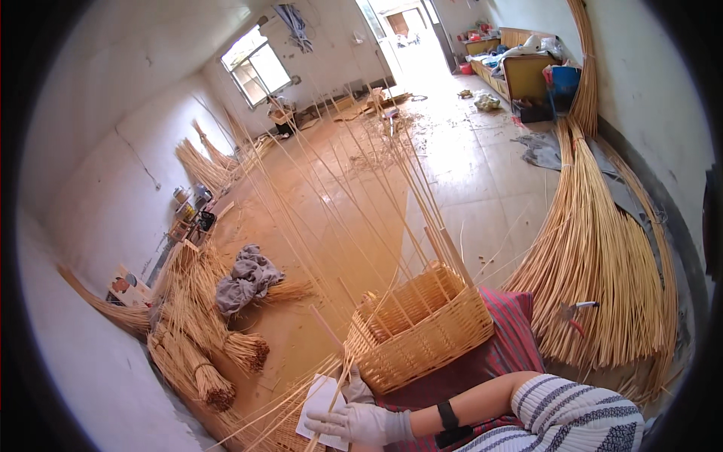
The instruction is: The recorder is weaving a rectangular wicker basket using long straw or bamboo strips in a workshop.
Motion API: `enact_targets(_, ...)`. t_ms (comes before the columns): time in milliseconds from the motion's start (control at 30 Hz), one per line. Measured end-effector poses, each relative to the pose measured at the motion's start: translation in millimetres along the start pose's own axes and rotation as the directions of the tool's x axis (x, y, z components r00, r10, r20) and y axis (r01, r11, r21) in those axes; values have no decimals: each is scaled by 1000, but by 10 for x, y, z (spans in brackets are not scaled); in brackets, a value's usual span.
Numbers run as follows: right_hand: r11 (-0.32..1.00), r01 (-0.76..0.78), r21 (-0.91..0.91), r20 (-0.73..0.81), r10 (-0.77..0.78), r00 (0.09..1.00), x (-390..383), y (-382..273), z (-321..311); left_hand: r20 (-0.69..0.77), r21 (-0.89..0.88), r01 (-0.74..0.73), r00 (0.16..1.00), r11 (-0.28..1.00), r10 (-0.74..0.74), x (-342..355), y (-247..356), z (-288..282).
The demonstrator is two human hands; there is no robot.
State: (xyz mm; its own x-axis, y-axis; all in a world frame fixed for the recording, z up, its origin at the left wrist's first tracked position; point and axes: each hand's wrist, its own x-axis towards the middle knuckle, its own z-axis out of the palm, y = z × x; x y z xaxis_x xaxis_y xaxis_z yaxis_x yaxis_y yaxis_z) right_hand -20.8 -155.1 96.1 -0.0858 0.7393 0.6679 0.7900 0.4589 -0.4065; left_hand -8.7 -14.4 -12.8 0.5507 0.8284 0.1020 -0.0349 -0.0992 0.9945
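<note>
A half-woven wicker basket [425, 354] lies tilted on the red striped cloth over my lap. Long thin upright rods rise from its walls, with thicker stakes at its corners. Against the basket's near left corner, my left hand [357, 387], in a greyish glove, closes on its edge; its fingertips are partly hidden. My right hand [354, 424], in a white glove, is lower down, its fingers reaching left across a pale wicker rod [346, 371]. The rod runs from the corner under those fingers and comes out below. A white sheet [321, 403] lies beneath this hand.
Tied rod bundles [192, 361] and a grey cloth [248, 279] lie on the left floor. A large rod sheaf [610, 264] leans on the right wall, with red-handled pliers [572, 316] in front. Woven wickerwork [282, 429] is below left. A wooden bench [520, 71] stands far back.
</note>
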Motion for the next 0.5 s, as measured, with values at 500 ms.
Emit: enact_targets(500, 853, -512, -100, -324, 458, 828, 628, 543, -768, 62, -13, -39, 997, 999, 39, 564, -293, -78)
